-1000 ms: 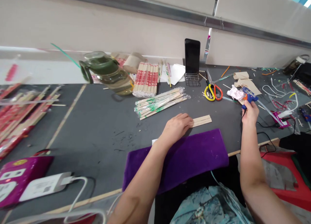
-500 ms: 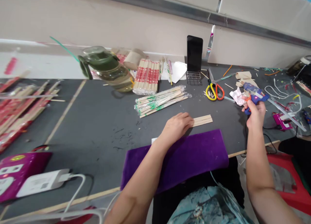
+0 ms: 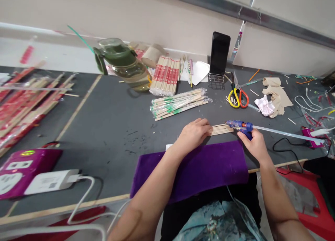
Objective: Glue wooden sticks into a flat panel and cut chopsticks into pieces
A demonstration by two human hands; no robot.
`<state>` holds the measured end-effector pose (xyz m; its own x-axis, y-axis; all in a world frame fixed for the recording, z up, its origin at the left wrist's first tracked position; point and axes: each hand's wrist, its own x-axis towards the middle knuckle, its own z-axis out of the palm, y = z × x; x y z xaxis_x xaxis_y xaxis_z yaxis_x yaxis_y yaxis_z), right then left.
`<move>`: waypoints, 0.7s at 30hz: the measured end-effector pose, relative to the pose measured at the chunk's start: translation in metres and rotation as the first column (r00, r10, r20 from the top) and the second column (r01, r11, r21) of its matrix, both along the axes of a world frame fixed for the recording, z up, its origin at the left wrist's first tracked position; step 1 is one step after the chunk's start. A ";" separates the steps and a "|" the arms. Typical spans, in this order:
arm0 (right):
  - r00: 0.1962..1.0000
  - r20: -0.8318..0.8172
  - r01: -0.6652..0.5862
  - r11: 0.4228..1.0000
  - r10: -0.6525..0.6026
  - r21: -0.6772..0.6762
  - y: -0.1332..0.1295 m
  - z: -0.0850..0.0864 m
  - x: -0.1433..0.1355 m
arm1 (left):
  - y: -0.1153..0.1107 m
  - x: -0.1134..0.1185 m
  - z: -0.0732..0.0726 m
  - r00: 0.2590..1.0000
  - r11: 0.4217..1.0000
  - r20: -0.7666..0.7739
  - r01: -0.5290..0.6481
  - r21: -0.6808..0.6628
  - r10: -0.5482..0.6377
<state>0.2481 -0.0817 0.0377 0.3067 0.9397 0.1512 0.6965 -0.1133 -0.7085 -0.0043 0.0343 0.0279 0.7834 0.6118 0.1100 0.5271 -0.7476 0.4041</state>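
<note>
Several thin wooden sticks point(image 3: 222, 129) lie side by side in a flat row on the dark table. My left hand point(image 3: 195, 131) is closed over their left end, its fingertips hidden from view. In my right hand point(image 3: 255, 143) is a blue glue gun point(image 3: 239, 125), a long clear glue stick point(image 3: 285, 133) jutting from its back. Its nozzle is at the right end of the row; whether it touches the wood I cannot tell. A purple cloth point(image 3: 209, 167) lies just below the sticks, under my left forearm.
Wrapped chopsticks point(image 3: 180, 103) lie beyond my left hand, near a green-lidded jug point(image 3: 123, 65). Scissors point(image 3: 237, 96), a phone on a wire stand point(image 3: 219, 54) and crumpled paper point(image 3: 265, 105) are farther back. Purple power strips point(image 3: 47, 164) sit left and right, with cables.
My right hand has brought the glue gun left and nearer, from beside the crumpled paper to the right end of the sticks. My left hand has stayed on them. The view has shifted slightly.
</note>
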 end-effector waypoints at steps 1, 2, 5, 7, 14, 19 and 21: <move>1.000 0.013 0.003 1.000 -0.003 -0.011 0.000 -0.001 -0.001 | 0.000 0.000 0.000 1.000 1.000 -0.012 -0.002 0.003 0.002; 1.000 0.024 0.001 1.000 -0.001 -0.020 0.000 -0.001 -0.001 | 0.000 0.000 0.000 1.000 1.000 -0.023 -0.003 0.005 0.003; 0.998 0.053 -0.024 0.998 0.026 -0.050 0.000 -0.001 -0.003 | -0.001 0.001 0.002 1.000 1.000 -0.031 -0.003 0.013 0.004; 0.997 0.069 -0.033 0.997 0.039 -0.076 0.001 -0.002 -0.005 | -0.002 0.001 0.003 1.000 1.000 -0.019 -0.003 0.016 0.003; 0.993 0.089 -0.063 0.994 0.072 -0.093 0.004 -0.006 -0.009 | -0.003 0.002 0.005 1.000 0.999 -0.019 0.008 0.037 -0.007; 0.993 0.085 -0.071 0.993 0.079 -0.093 0.006 -0.008 -0.010 | -0.002 0.002 0.005 0.999 0.999 -0.042 0.014 0.047 -0.012; 0.993 0.076 -0.081 0.992 0.088 -0.095 0.007 -0.008 -0.011 | -0.002 0.002 0.006 0.999 0.999 -0.043 0.012 0.046 -0.010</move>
